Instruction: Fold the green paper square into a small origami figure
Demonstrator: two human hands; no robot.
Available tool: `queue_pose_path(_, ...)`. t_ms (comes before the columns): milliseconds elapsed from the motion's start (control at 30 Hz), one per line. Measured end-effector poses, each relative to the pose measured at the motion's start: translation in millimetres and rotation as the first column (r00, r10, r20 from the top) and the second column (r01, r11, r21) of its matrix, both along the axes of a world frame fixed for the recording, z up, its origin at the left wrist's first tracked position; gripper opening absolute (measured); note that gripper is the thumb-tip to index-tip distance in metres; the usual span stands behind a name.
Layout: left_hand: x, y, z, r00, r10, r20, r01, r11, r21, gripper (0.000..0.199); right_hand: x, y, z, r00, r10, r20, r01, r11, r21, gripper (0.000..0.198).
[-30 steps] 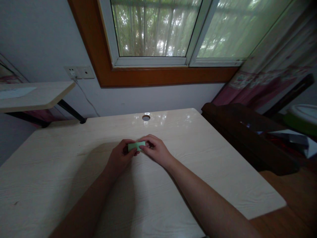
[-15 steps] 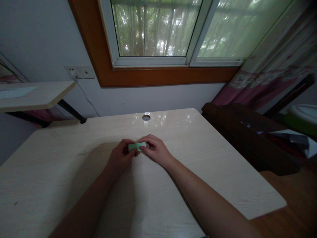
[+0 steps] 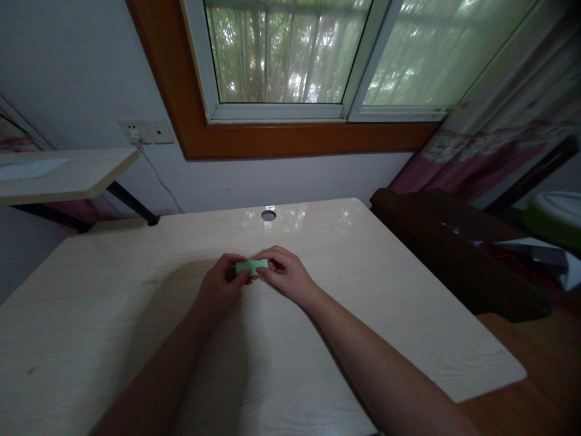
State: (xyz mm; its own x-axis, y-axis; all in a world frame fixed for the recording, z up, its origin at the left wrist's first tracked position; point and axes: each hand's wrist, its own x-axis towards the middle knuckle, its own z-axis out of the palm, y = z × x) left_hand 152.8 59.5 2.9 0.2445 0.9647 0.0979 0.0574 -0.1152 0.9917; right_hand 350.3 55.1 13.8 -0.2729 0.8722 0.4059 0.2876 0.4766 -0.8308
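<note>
A small light-green strip of paper [image 3: 251, 265], seemingly folded, is held between both hands above the middle of the pale wood-grain desk [image 3: 290, 339]. My left hand [image 3: 222, 280] pinches its left end, thumb along the lower edge. At the other end my right hand [image 3: 285, 272] grips it, the thumb on the near face and the fingers behind. The two thumbs lie close together below the strip's middle. Fingertips behind the paper are partly hidden.
A round cable hole [image 3: 269, 215] lies near the desk's back edge. On the left, a raised shelf [image 3: 91, 172] stands on black legs. A white cord hangs from the wall socket [image 3: 136, 131]. Dark wooden furniture [image 3: 436, 242] stands right of the desk, below a window [image 3: 285, 54] and curtain.
</note>
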Motion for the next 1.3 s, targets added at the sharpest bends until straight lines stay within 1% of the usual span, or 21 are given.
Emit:
queue_pose_path(133, 0.4, 0.1, 0.9, 1.0, -0.01, 0.016, 0.009, 1.0, 0.009, 0.034, 0.2, 0.6, -1.4, 1.0, -0.005, 0.005, 0.005, 1.0, 0.009, 0.023)
queue_pose_path(300, -0.3, 0.3, -2.2, 0.999, -0.012, 0.031, 0.01, 0.999, 0.04, 0.036, 0.5, 0.3, -2.9, 1.0, -0.007, -0.001, 0.007, 1.0, 0.008, 0.024)
queue_pose_path(533, -1.4, -0.3, -1.3, 1.0, -0.018, -0.023, 0.019, 0.999, 0.046, 0.027, 0.0, 0.4, -1.1, 1.0, -0.002, 0.004, 0.002, 1.0, 0.007, 0.022)
queue_pose_path(733, -0.8, -1.3, 1.5, 1.0, -0.009, -0.023, 0.009, 0.999, 0.032, 0.027, 0.0, -0.1, -1.5, 1.0, -0.008, 0.01, 0.008, 1.0, -0.005, 0.02)
queue_pose_path(967, 1.5, -3.9, 2.6, 0.994, -0.028, -0.108, 0.034, 0.998, 0.052, 0.026, -0.6, 1.6, -5.9, 0.999, -0.036, 0.014, 0.036, 0.999, -0.003, 0.016)
queue_pose_path(1100, 1.8, -4.2, 1.9, 0.985, -0.022, -0.173, 0.039, 0.995, 0.094, 0.026, -0.6, 2.8, -6.6, 0.998, -0.057, 0.041, 0.057, 0.998, 0.002, 0.014)
queue_pose_path(1300, 1.8, -3.9, -1.9, 0.977, -0.011, -0.212, 0.037, 0.992, 0.119, 0.027, -0.2, 2.2, -5.7, 0.998, -0.042, 0.055, 0.041, 0.999, 0.007, 0.014)
